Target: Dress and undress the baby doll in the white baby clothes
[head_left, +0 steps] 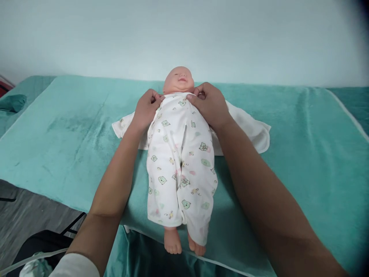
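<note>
On the green cover, near its front edge: a doll on its back, face up, head toward the pale wall, bare feet nearest the viewer. Printed white trousers lie over it from neck to ankles; whether the legs are inside, cannot tell. Left hand: fingers drawn together, thumb against them, pinching the trousers' top edge at one side of the neck. Right hand: thumb and fingers closed likewise on the top edge opposite, just below the chin. Beneath the doll, white cloth spreads out on both sides. Grey floor, lower left.
</note>
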A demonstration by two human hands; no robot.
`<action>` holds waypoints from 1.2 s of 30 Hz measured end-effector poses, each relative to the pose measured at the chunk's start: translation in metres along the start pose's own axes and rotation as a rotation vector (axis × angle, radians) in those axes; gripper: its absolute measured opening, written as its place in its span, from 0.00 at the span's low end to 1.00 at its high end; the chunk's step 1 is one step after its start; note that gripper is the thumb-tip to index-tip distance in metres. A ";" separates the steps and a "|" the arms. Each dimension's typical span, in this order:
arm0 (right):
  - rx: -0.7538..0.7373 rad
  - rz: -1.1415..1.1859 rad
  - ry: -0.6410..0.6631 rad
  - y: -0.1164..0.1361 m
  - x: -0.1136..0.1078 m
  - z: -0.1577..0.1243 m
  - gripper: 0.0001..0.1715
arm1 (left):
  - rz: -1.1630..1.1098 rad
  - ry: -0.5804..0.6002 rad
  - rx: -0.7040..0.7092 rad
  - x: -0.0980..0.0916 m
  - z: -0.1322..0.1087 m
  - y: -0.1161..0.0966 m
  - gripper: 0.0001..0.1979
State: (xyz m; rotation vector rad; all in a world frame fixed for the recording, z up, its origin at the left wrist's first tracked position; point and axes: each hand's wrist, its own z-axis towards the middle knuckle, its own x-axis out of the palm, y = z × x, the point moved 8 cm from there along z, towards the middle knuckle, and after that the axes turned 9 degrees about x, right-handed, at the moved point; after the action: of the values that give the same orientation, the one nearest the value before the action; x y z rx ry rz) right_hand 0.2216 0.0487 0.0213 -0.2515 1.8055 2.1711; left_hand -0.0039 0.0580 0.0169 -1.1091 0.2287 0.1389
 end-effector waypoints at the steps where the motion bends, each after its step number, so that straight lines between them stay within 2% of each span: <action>1: 0.022 -0.020 -0.057 -0.001 -0.001 0.000 0.12 | 0.028 -0.050 0.018 -0.002 0.003 0.005 0.14; 3: 0.060 -0.041 -0.125 -0.005 -0.001 0.001 0.12 | 0.061 -0.103 0.042 -0.003 0.006 0.012 0.15; 6: 0.047 0.002 -0.147 -0.007 -0.001 -0.003 0.07 | 0.003 -0.098 0.064 0.001 0.004 0.017 0.09; 8: -0.012 0.064 -0.144 -0.002 -0.003 -0.014 0.02 | -0.035 -0.096 0.090 0.001 -0.006 0.012 0.03; 10: -0.067 0.100 -0.141 0.007 -0.006 -0.033 0.05 | 0.001 -0.141 0.120 -0.003 -0.027 0.002 0.05; 13: -0.148 0.061 -0.084 0.030 -0.004 -0.084 0.11 | 0.148 -0.269 0.152 -0.018 -0.081 -0.021 0.10; 16: -0.308 -0.055 0.000 0.056 0.003 -0.163 0.15 | 0.212 -0.308 0.127 -0.030 -0.159 -0.045 0.11; 18: -0.413 -0.077 0.014 0.065 0.004 -0.224 0.15 | 0.184 -0.249 0.097 -0.033 -0.214 -0.058 0.11; 20: -0.416 -0.063 0.041 0.061 0.006 -0.278 0.22 | 0.152 -0.158 0.097 -0.031 -0.264 -0.070 0.12; 23: -0.388 -0.173 0.038 0.053 0.016 -0.336 0.32 | 0.215 -0.042 0.132 -0.021 -0.313 -0.086 0.20; 25: -0.346 -0.284 0.015 0.050 0.026 -0.355 0.35 | 0.295 -0.037 0.147 -0.016 -0.327 -0.092 0.23; 27: -0.309 -0.397 -0.023 0.050 0.034 -0.359 0.32 | 0.362 -0.071 0.140 -0.013 -0.329 -0.094 0.16; 29: -0.307 -0.498 -0.054 0.055 0.041 -0.354 0.25 | 0.387 -0.099 0.125 -0.012 -0.325 -0.096 0.06; 31: -0.338 -0.561 -0.072 0.062 0.045 -0.347 0.16 | 0.359 -0.115 0.125 -0.012 -0.321 -0.100 0.03; 33: -0.375 -0.566 -0.079 0.072 0.046 -0.342 0.11 | 0.308 -0.124 0.143 -0.015 -0.321 -0.107 0.03; 36: -0.409 -0.473 -0.106 0.087 0.040 -0.342 0.08 | 0.279 -0.148 0.167 -0.024 -0.327 -0.117 0.03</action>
State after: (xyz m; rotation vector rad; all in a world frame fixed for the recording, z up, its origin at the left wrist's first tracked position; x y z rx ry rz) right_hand 0.1338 -0.2955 0.0227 -0.5768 1.0887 2.1243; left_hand -0.0375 -0.2870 -0.0147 -0.8926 0.2571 0.4410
